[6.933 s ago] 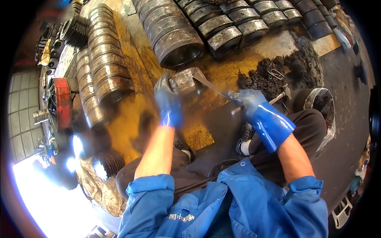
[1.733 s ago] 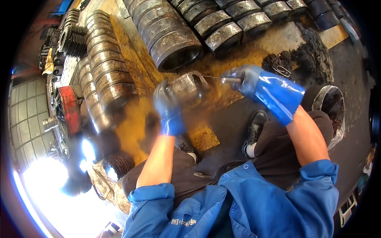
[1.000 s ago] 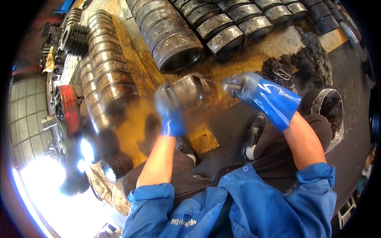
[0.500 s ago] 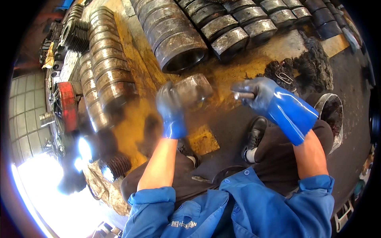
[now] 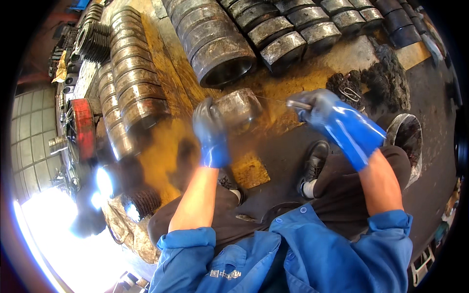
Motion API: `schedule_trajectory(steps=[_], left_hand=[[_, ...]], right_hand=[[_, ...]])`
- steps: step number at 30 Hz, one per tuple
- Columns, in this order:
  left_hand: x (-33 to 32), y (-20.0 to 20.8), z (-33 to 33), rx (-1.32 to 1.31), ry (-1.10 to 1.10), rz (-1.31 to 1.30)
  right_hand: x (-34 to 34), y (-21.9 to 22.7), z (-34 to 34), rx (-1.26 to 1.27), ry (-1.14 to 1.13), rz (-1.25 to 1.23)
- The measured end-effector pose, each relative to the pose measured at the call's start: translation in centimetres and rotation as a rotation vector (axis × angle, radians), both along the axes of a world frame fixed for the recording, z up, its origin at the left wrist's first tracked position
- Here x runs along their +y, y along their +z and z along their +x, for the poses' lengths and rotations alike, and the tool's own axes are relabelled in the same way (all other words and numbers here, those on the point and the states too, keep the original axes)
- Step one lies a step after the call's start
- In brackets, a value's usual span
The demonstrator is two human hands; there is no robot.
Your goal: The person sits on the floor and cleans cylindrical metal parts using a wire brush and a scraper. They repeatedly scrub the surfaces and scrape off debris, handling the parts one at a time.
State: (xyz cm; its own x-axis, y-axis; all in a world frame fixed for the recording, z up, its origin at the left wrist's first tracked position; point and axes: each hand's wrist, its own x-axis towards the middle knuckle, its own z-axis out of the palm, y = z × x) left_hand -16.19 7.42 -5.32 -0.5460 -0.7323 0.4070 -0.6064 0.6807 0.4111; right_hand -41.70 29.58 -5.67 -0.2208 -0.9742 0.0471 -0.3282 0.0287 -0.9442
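A short, worn metal cylinder [image 5: 239, 107] lies on the stained yellow floor in front of me. My left hand [image 5: 208, 121], in a grey-and-blue rubber glove, is curled closed against its left end. To the right of the cylinder, my right hand [image 5: 320, 110], gloved alike and smeared by motion, is closed round a short metal rod [image 5: 299, 104]. A faint thin line runs from the rod's tip toward the cylinder. Whatever else the right fingers cover is hidden.
Rows of metal rings [image 5: 139, 88] stretch away on the left, with a larger row [image 5: 220, 53] and more rings [image 5: 283, 49] beyond the cylinder. Dark fibrous clumps [image 5: 388, 83] lie at right, near a round container [image 5: 408, 141]. A red wheel-like part [image 5: 82, 129] stands at left.
My right hand and the rod have shifted slightly away from me, and the glove's cuff has swung a little left. My left hand stays at the cylinder.
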Motion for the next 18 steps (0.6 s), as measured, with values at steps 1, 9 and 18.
schedule_trajectory(steps=[1, 9, 18], left_hand=[[0.0, 0.2, -0.4, 0.012, -0.02, -0.005], [0.0, -0.1, 0.4, 0.013, 0.01, -0.004], [-0.1, -0.1, 0.2, 0.008, -0.012, -0.023]], right_hand=[[0.6, -3.8, -0.7, -0.135, 0.021, -0.2], [-0.1, 4.2, 0.5, -0.768, -0.277, 0.322], [0.9, 1.1, -0.6, -1.045, -0.18, 0.285]])
